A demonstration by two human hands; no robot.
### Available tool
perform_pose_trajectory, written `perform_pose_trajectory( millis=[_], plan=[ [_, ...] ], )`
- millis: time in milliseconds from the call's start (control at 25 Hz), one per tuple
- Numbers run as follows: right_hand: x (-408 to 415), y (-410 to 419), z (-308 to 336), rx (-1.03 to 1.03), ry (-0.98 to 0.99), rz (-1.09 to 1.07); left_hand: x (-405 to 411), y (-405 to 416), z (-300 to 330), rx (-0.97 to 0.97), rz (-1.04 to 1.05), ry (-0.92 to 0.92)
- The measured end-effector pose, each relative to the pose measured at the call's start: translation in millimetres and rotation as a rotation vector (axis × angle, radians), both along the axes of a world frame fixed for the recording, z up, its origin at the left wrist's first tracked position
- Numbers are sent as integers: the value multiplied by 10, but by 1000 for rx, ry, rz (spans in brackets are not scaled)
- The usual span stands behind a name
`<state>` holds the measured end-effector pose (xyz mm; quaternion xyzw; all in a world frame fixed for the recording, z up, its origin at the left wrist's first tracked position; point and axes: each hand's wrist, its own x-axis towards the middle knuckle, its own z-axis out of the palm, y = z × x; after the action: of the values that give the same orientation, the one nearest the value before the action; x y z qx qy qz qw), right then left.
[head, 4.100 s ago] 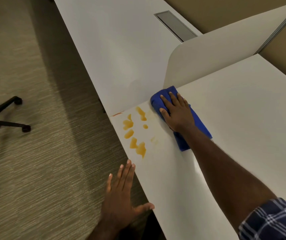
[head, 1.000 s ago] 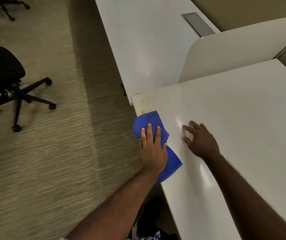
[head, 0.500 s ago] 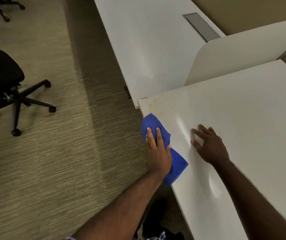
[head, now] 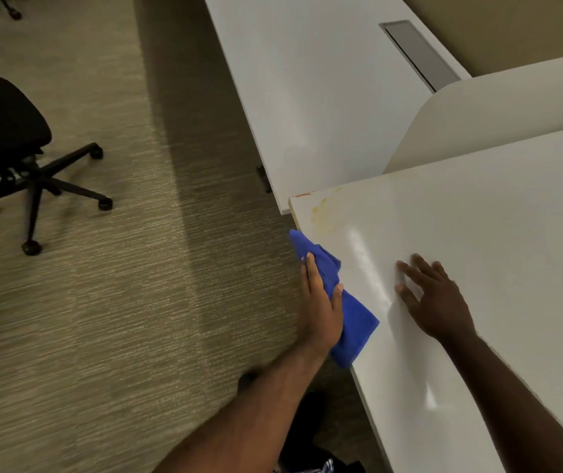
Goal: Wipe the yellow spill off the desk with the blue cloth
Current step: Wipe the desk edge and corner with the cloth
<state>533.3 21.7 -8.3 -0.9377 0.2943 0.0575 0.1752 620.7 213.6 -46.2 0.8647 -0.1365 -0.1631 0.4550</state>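
A faint yellow smear (head: 322,216) is left of the spill near the far left corner of the white desk (head: 478,233). The blue cloth (head: 351,315) lies along the desk's left edge, partly hanging over it. My left hand (head: 321,308) grips the cloth from the outside of the edge, fingers over it and thumb on top. The cloth's front tip is just below the smear, not on it. My right hand (head: 433,298) rests flat on the desk with fingers spread, to the right of the cloth, holding nothing.
A second white desk (head: 307,80) with a grey cable slot (head: 420,52) runs behind, split off by a curved white divider panel (head: 495,114). A black office chair (head: 10,148) stands on the carpet to the left. A dark shoe (head: 249,377) shows below the desk edge.
The cloth went from my right hand to my left. The bright yellow blobs have shrunk to a faint smear. In the last second the cloth slid outward over the desk's left edge.
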Motion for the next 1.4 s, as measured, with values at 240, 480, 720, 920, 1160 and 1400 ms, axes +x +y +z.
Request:
perform_pose_trajectory(
  millis=[240,480,720,920,1160,1400],
  plan=[
    [86,11,9,-56,-13,13,290,-98,65,-144,123,99],
    [433,90,-29,-85,24,64,120,-15,45,-106,124,-37],
    [430,129,-62,-82,-7,42,955,-47,24,-228,-62,218],
    [433,137,-72,-68,-4,41,834,-59,-53,-277,4,199],
    [415,138,-81,-55,-2,30,548,-27,-124,-313,20,207],
    [426,157,-60,-43,-8,17,906,-42,19,-410,-5,228]
  ],
)
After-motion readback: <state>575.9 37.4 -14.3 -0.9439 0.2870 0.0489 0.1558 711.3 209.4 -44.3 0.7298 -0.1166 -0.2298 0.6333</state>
